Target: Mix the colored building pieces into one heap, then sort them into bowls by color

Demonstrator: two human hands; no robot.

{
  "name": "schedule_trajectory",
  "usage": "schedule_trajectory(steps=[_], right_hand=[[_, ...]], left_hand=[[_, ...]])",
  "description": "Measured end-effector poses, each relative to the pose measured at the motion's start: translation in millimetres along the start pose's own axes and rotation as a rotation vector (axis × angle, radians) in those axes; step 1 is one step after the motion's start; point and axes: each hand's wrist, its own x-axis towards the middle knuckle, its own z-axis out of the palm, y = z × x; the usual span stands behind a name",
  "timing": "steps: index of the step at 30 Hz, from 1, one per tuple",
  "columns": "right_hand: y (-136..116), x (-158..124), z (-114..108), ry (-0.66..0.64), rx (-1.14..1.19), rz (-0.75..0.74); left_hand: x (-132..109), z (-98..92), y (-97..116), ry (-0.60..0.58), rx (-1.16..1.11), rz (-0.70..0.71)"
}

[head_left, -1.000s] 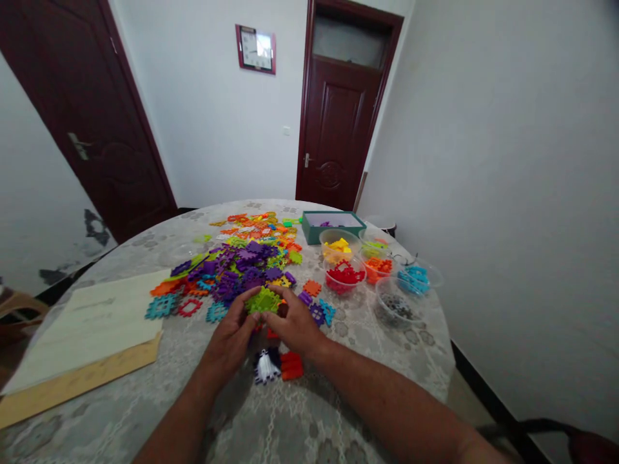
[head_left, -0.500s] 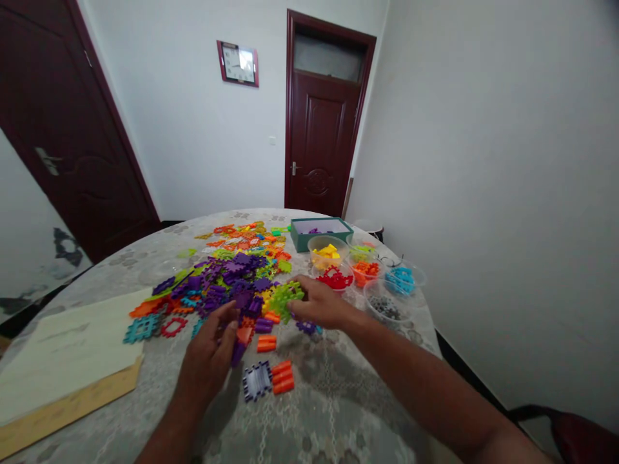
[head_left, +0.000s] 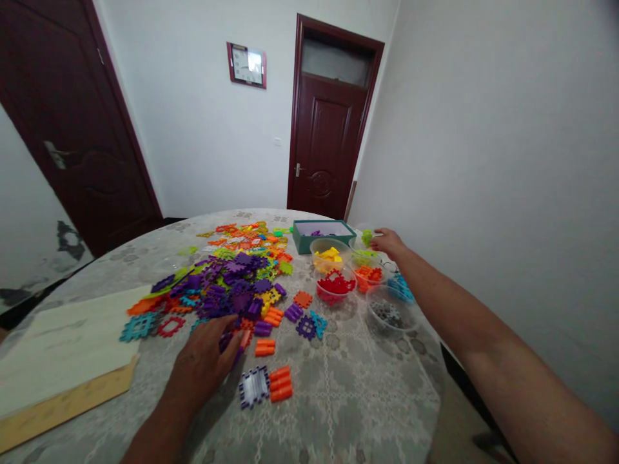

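My right hand (head_left: pixel 389 243) is stretched out to the far right, its fingers closed on a lime-green toothed plastic building piece (head_left: pixel 367 237). The piece is above a clear bowl (head_left: pixel 355 247) with lime-green pieces inside. At the near edge of a mixed pile, my left hand (head_left: pixel 200 361) rests low with its thumb and forefinger apart. Purple pieces and an orange piece (head_left: pixel 246 338) show beside its fingertips. The heap of purple building pieces (head_left: pixel 236 274) lies just beyond it. An orange ribbed piece (head_left: pixel 281 384) and a white-and-purple toothed piece (head_left: pixel 255 386) lie nearer me.
Clear bowls hold yellow (head_left: pixel 329 255), red (head_left: pixel 334 283), orange (head_left: pixel 369 276) and grey (head_left: pixel 388 312) pieces; blue pieces (head_left: pixel 400 287) are partly behind my forearm. A green box (head_left: pixel 302 243) stands behind them. Paper sheets (head_left: pixel 68 348) lie on the left.
My right hand has moved from beside the pile to the far right bowl, carrying the green piece. Small pieces it covered now show on the table. My left hand has shifted slightly down.
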Motion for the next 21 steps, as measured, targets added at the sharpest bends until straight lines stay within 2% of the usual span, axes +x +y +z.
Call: schedule_trajectory(steps=[5,7,9,11,15,17,19,21], right_hand=[[2,-9,-7,0.083,0.045,-0.048],[-2,-27,-6,0.059,0.062,-0.09],[-4,-57,-1,-0.007,0.081,-0.131],[-5,-99,7,-0.149,0.054,-0.211],[0,-196,26,-0.707,-0.226,-0.567],[5,-237,36,-0.9,-0.321,-0.679],[11,-268,47,-0.999,-0.418,-0.748],[14,-289,57,-1.039,-0.483,-0.775]], left_hand=[[3,-3.1,1,-0.084,-0.031,0.022],[3,-7.8,4,-0.134,-0.05,0.043],[2,-14.5,10,-0.199,-0.075,0.06],[0,-21.3,15,-0.256,-0.105,0.07],[-3,-27.6,17,-0.376,-0.151,0.082],[-5,-27.0,15,-0.419,-0.124,0.085],[-7,-25.3,13,-0.441,-0.072,0.082],[-9,-23.6,11,-0.439,-0.036,0.088]])
